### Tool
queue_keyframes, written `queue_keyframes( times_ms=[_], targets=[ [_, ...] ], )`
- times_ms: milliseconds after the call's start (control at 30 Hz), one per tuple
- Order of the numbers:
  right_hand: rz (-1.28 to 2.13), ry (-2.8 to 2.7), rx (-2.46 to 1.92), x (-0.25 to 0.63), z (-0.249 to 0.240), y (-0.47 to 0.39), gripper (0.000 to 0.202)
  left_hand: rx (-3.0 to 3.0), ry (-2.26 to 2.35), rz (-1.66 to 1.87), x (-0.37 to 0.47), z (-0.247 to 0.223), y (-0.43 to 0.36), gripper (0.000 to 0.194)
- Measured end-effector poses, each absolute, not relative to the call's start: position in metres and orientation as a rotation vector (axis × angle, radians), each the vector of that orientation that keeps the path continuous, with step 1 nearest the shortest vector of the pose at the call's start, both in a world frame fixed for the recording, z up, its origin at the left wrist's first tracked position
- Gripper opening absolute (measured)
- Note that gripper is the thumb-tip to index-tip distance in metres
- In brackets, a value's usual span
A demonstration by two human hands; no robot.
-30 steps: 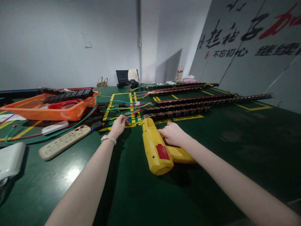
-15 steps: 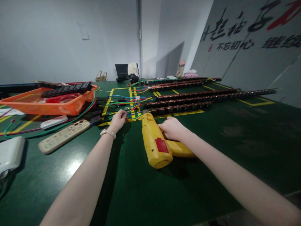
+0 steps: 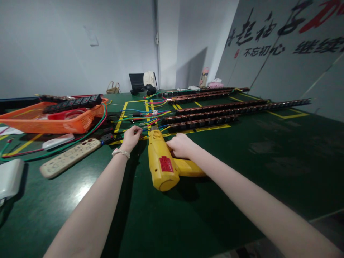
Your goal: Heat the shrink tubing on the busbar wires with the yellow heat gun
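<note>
The right hand (image 3: 180, 146) is gripping the yellow heat gun (image 3: 162, 157) over the worktop (image 3: 150, 222), its nozzle (image 3: 154, 128) pointing toward the coloured wires (image 3: 165, 128). Beside that nozzle, the left hand (image 3: 131, 138) (wearing a pale wristband (image 3: 120, 153)) is pinching some of those wires.

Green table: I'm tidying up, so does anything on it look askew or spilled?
Slightly: a black segmented strip lies slanted atop the orange basket, and green wire trails loosely beside it. No spill shows; the bright patch on the green table looks like glare.
</note>
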State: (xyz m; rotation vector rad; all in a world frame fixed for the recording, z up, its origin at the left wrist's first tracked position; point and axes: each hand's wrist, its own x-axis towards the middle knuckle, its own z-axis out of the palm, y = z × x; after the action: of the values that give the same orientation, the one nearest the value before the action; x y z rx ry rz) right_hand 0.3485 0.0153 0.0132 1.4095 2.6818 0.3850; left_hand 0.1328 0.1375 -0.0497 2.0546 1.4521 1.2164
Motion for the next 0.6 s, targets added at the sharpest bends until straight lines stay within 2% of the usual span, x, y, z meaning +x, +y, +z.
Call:
queue_keyframes(
  times_ms=[600],
  targets=[
    [0.318,2.789,1.389,0.312,0.011,0.033,0.025,2.0,1.484,1.184,0.131,-0.044,0.135,0.029]
  ],
)
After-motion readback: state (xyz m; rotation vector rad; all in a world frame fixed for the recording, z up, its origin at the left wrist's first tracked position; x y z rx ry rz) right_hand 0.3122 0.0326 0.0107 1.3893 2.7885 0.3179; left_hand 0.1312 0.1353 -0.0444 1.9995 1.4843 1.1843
